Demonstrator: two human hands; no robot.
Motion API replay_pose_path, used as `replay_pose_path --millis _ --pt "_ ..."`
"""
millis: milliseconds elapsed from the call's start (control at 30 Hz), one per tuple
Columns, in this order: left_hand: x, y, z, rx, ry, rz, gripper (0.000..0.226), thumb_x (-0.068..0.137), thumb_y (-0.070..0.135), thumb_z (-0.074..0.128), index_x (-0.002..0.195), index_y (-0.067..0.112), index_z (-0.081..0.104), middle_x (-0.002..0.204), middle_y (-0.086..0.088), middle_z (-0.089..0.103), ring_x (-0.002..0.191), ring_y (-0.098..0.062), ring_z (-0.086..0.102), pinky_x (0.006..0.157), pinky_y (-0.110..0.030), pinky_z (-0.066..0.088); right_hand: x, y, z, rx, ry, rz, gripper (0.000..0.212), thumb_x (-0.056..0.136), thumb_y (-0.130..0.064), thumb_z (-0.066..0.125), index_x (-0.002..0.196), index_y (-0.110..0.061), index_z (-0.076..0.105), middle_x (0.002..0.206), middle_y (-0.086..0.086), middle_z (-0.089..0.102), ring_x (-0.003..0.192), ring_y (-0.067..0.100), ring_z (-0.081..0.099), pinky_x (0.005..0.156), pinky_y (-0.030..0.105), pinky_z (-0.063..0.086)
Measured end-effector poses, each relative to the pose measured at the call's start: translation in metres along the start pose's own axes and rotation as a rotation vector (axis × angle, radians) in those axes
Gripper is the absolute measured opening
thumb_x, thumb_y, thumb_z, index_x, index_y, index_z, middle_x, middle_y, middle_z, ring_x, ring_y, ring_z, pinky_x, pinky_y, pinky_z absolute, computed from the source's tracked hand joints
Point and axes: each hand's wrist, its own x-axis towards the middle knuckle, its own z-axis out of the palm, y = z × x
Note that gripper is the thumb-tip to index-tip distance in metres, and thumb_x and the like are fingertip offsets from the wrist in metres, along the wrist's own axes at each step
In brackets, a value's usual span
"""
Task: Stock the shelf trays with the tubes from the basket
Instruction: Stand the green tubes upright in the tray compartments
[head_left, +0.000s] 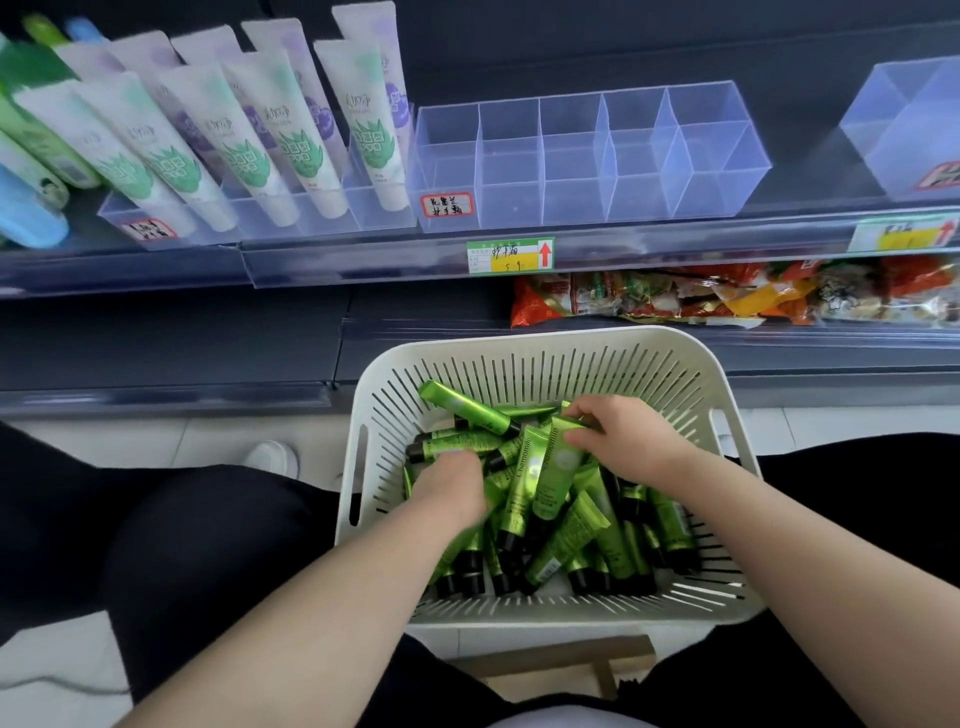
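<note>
Both hands are down in the white slatted basket (524, 358), which sits in front of the person's knees below the shelf. The green tubes (566, 540) lie in a loose heap inside it, black caps mostly toward the person, crimped flat ends toward the shelf, long axes roughly near-to-far but crossed; one tube (467, 408) at the back lies nearly across, cap to the right. The right hand (623, 441) pinches the crimped top of a Chamomile tube (556, 467), fingers closed narrow on it; that tube stands tilted, crimp up and away, cap buried in the pile. The left hand (452, 486) is palm-down on the heap with fingers curled in; I cannot tell whether it holds a tube or only rests there. Judged handling: small, light, soft-walled plastic, glossy so likely a bit slippery, not fragile, and several could go in one grab. Best hold is probably mid-body or at the flat crimp, since the cap end is rounder and harder to pinch. The clear divided tray (587, 156) on the shelf above has no tubes in its compartments, well apart from the basket; the larger white tubes (291, 130) in the tray to its left stand cap-down and leaning back, so the green ones would likely go in upright the same way.
</note>
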Motion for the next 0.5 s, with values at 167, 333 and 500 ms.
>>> replay_pose_path --millis 167,333,500 --pt "-0.006 -0.002 -0.023 -0.115 0.122 0.035 0.019 0.091 0.025 0.064 0.108 0.017 0.062 0.093 0.004 0.057 0.08 -0.016 0.057 0.065 -0.027 0.044 -0.007 -0.008 -0.011 0.008 0.107 -0.054 0.017 0.093 -0.028 0.057 0.106 -0.02 0.062 0.086 -0.009 0.059 0.072 0.01 0.055 0.06 0.025 0.041" --pt "-0.021 0.006 -0.067 -0.318 0.322 0.183 0.008 0.092 0.025 0.062 0.099 0.028 0.059 0.083 0.006 0.056 0.062 -0.009 0.054 0.051 -0.021 0.038 -0.015 -0.024 -0.033 -0.018 0.255 -0.112 0.019 0.093 -0.027 0.056 0.11 -0.021 0.062 0.105 -0.002 0.062 0.095 0.021 0.059 0.077 0.031 0.046" --pt "-0.041 0.031 -0.125 -0.494 0.59 0.368 0.013 0.089 0.022 0.063 0.093 0.034 0.058 0.068 0.011 0.058 0.062 -0.006 0.054 0.058 -0.026 0.042 -0.03 -0.041 -0.078 -0.076 0.507 -0.188 0.021 0.092 -0.029 0.056 0.113 -0.025 0.061 0.107 -0.006 0.062 0.096 0.018 0.059 0.074 0.031 0.046"
